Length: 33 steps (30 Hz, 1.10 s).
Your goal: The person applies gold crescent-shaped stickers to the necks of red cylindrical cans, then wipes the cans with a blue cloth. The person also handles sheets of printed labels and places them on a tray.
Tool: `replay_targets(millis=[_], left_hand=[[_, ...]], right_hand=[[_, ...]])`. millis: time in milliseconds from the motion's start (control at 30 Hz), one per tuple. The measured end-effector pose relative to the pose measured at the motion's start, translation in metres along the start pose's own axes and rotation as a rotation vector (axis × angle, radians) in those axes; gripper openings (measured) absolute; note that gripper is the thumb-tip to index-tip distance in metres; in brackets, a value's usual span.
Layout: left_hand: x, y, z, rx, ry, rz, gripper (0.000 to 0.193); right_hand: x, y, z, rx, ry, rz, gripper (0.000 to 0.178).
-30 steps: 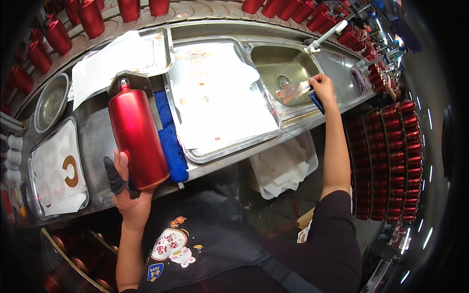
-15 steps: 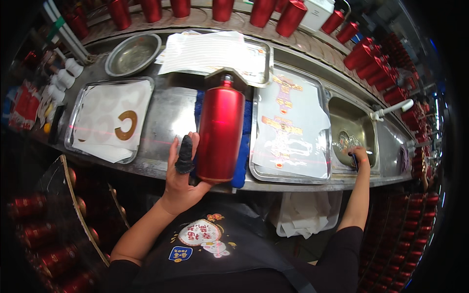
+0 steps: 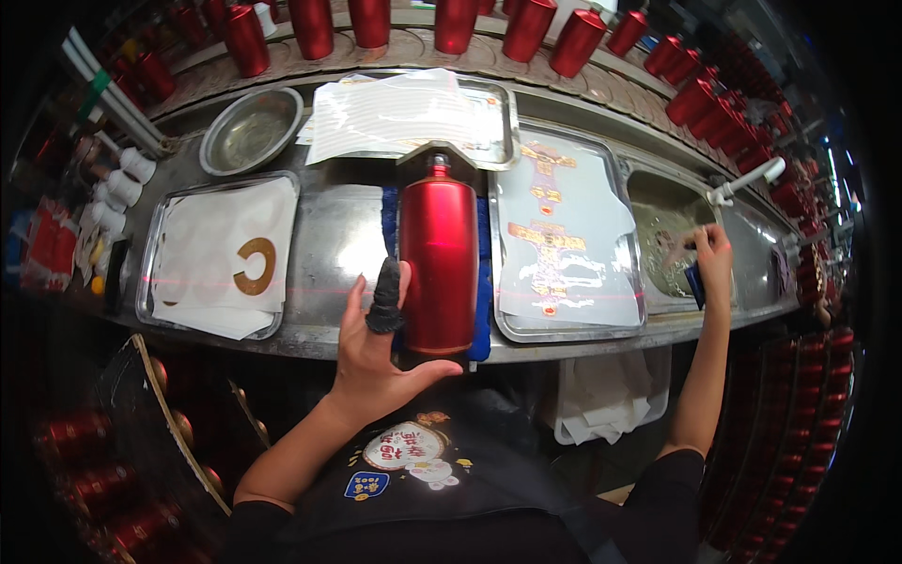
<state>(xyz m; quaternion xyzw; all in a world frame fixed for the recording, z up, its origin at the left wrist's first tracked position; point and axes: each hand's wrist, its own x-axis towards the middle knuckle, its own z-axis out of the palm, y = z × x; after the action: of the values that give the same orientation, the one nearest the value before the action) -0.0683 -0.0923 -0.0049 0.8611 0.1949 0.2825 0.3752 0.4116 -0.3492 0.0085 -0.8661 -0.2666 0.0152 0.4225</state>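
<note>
A shiny red metal bottle (image 3: pixel 439 268) with a narrow neck lies in front of me, its neck pointing away, in a dark holder over a blue cloth (image 3: pixel 483 320). My left hand (image 3: pixel 376 352) is at the bottle's lower left, fingers spread. Black covering wraps one finger against the bottle's side, and the thumb stretches along its base end. Over the sink (image 3: pixel 664 292) on the right, my right hand (image 3: pixel 717 258) is closed on a dark blue flat tool (image 3: pixel 694 284). The tool's exact kind is not clear; water below it looks stirred.
Right of the bottle, a metal tray (image 3: pixel 573 334) holds a sheet of gold-and-purple decals. A left tray (image 3: pixel 150 282) bears white sheets and a gold C-shaped decal (image 3: pixel 255 266). A metal bowl (image 3: pixel 252 132), a white faucet (image 3: pixel 745 180) and rows of red bottles (image 3: pixel 313 28) stand beyond.
My right hand has lifted from low in the sink, bringing the blue tool up. My left thumb has swung outward along the bottle's base. The whole view has shifted slightly.
</note>
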Motion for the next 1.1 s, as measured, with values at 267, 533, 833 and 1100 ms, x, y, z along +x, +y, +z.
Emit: replay_targets(millis=[267,533,833,1100], left_hand=[[0.046,0.006,-0.019,-0.871,0.137,-0.329,0.036],[0.121,0.023,-0.02,-1.272,-0.052,-0.669,0.07],[0.068,-0.006,-0.026,-1.114,0.161,-0.621,0.038],[0.024,-0.007,-0.023,-0.955,0.167,-0.562,0.044]], right_hand=[[-0.031,-0.175,0.062,0.594,-0.339,0.169,0.013],[-0.049,-0.287,0.132,1.075,-0.542,0.121,0.017],[-0.161,-0.228,0.169,1.163,-0.587,0.487,0.014],[-0.206,-0.205,0.179,1.18,-0.531,0.494,0.012]])
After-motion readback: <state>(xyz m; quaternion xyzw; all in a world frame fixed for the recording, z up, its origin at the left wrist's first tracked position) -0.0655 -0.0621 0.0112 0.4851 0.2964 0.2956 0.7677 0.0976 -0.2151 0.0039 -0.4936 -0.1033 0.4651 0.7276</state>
